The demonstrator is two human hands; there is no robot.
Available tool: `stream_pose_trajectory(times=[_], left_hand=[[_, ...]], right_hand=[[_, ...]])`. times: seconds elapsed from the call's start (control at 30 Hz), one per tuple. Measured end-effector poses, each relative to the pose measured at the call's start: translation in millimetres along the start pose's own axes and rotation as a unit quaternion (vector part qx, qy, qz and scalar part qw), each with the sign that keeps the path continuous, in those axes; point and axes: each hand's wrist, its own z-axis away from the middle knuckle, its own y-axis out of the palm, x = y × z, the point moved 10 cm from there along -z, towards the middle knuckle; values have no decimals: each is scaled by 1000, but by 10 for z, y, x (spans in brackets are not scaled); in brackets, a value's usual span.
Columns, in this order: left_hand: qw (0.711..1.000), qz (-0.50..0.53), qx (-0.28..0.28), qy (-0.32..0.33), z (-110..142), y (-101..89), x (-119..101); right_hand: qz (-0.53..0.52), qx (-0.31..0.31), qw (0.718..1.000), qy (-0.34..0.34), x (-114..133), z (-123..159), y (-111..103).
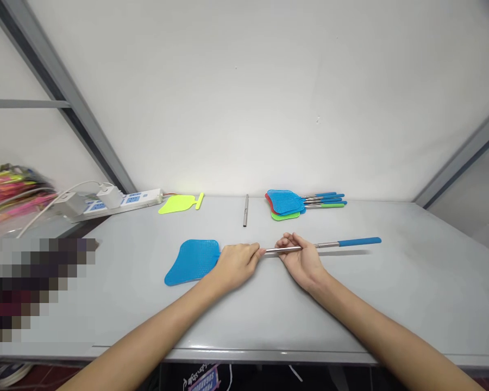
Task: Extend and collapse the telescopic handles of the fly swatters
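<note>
- Yellow swatter head [176, 204]: laid flat at the rear of the tabletop [407, 282], beside the power strip [140, 199].
- Blue fly swatter [192, 262]: blade noted just left of the left grip [238, 263]; shaft extended rightward through both hands.
- Left grip: clenched round the shaft near the blade, presumably for steadiness.
- Metal rod [245, 210]: placed behind, apart.
- Right grip [303, 262]: palm upturned, shaft loosely grasped, apparently for support; handle raised beyond it.
- Swatter pile [286, 202]: handles aligned rightward, seemingly for neatness.
</note>
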Motion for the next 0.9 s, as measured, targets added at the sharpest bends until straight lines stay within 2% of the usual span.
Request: stream_pose_trajectory(times=[0.2, 0.4, 0.67, 0.9], left_hand=[[1000, 13, -24, 1, 35, -103, 151], [999, 38, -36, 7, 53, -150, 159], [996, 68, -55, 1, 54, -181, 201], [993, 84, -85, 23, 11, -228, 251]], right_hand=[[130, 52, 990, 30, -61, 39, 128], [217, 117, 964, 98, -173, 72, 200], [251, 141, 948, 137, -190, 140, 217], [238, 130, 952, 145, -200, 91, 151]])
